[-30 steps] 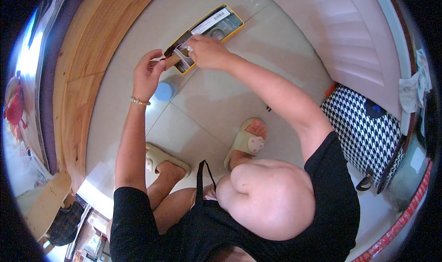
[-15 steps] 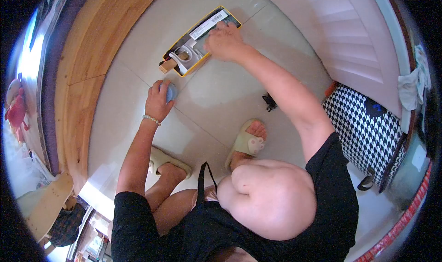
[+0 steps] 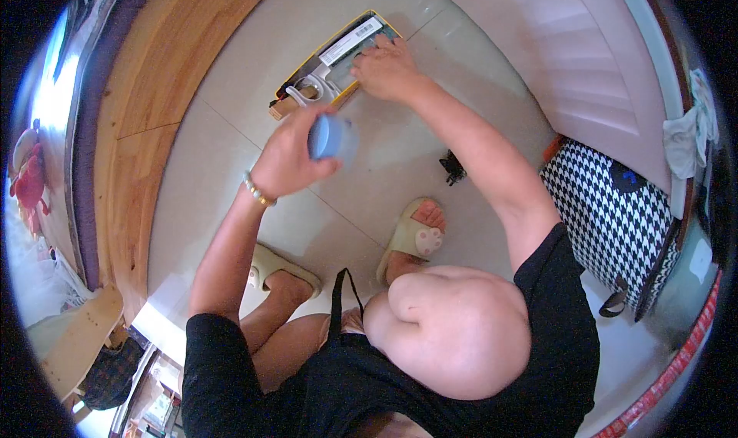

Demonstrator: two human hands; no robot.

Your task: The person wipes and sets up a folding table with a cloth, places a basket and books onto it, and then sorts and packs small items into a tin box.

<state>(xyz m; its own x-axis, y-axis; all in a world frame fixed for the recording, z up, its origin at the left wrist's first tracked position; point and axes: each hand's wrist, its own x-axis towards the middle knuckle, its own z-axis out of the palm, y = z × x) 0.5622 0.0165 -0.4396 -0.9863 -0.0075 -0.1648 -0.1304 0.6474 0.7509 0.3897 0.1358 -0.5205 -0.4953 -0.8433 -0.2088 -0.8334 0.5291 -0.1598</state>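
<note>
My left hand (image 3: pixel 290 155) is wrapped round a container with a blue lid (image 3: pixel 326 137), held above the floor just below the box. The yellow-edged box (image 3: pixel 350 94) lies on the tiles and holds a white packet with a barcode (image 3: pixel 350 41), a white piece with a round opening (image 3: pixel 309 89) and a small brown block (image 3: pixel 283 107) at its lower left end. Over the box's right part rests my right hand (image 3: pixel 386 69), fingers spread and reaching inside; the fingertips are partly hidden among the contents.
A small black object (image 3: pixel 452 167) lies on the floor to the right, under my right forearm. A houndstooth bag (image 3: pixel 607 219) stands against the pale panelled door (image 3: pixel 550 61). My slippered feet are below, and a wooden edge (image 3: pixel 127 130) curves along the left.
My left hand has let go of the brown block, taken hold of the blue-lidded container and lifted it to the right. My right hand has moved right along the box and spread its fingers.
</note>
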